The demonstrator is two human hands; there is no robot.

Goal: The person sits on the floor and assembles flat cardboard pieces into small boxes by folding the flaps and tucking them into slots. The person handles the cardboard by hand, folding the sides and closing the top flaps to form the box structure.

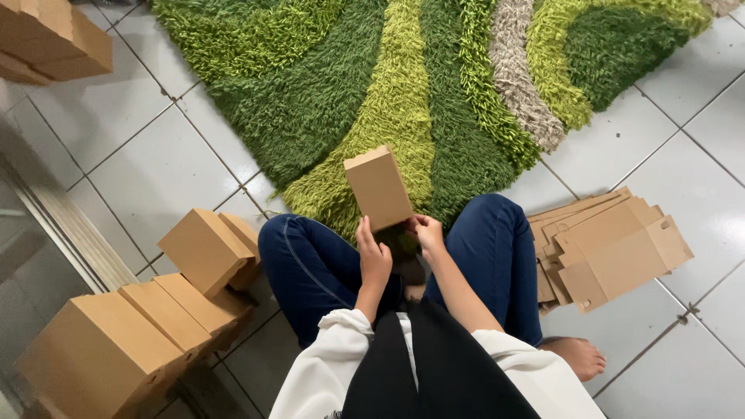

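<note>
Nearest on the left, folded cardboard boxes (155,310) crowd the floor beside the knee. Both hands grip a small cardboard box (378,188) by its lower end: left hand (374,256) closed on its left edge, right hand (425,233) pinching the right corner. Flat box blanks (613,244) lie stacked right. Beyond, a green shag rug (372,85) meets open white tile floor (116,116); another box stack (50,39) sits far left.

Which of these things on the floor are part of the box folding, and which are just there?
Part of the work:
- small cardboard box, held by left hand and right hand
- flat unfolded box blanks, stacked by the right knee
- finished boxes, piled by the left knee

Just there:
- green shaggy rug
- white tiled floor
- more cardboard boxes, far top left corner
</note>
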